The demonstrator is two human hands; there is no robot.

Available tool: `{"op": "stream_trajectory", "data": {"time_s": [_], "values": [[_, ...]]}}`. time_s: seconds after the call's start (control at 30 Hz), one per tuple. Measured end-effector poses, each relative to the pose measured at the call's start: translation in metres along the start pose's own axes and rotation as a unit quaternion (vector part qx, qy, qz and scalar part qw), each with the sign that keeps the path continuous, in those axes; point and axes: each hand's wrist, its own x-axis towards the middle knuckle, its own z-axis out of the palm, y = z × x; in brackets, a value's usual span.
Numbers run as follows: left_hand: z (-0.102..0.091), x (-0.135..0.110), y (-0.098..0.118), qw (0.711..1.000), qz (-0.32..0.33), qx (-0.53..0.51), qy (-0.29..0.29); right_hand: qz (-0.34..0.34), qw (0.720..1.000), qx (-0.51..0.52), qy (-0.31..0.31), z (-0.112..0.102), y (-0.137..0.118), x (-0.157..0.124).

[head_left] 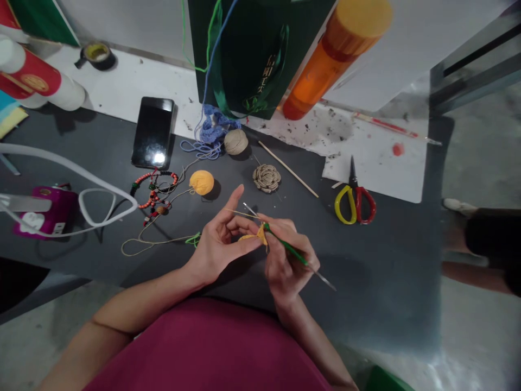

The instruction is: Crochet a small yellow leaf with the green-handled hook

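Snugly, my right hand (287, 263) gripped one crochet hook (291, 251).
My left hand (220, 244) pinched one yellow crochet piece (258, 237), two yarn balls (201, 182) beyond.

A black smartphone (153, 133), tape roll (96, 55) and red-and-yellow scissors (353, 187) lie about the dark tabletop (366, 260).

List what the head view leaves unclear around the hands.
Head view:
- yellow crocheted piece: partly hidden by the right hand
- green-handled crochet hook: tip too small to make out
- green bag: top cut off by the upper edge
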Motion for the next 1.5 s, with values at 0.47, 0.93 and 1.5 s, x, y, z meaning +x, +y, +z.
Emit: {"op": "stream_trajectory", "data": {"time_s": [0.47, 0.93, 1.5], "values": [[0.002, -0.001, 0.001, 1.0, 0.016, 0.014, 0.012, -0.094, 0.991, -0.098, -0.01, -0.004, 0.004, -0.004], [-0.001, -0.002, -0.003, 0.994, 0.055, 0.099, 0.016, -0.156, 0.972, -0.173, -0.031, -0.005, 0.004, 0.0], [-0.006, 0.005, 0.005, 0.996, -0.069, -0.042, -0.035, 0.202, 0.942, 0.269, 0.005, 0.002, 0.0, 0.013]]}}
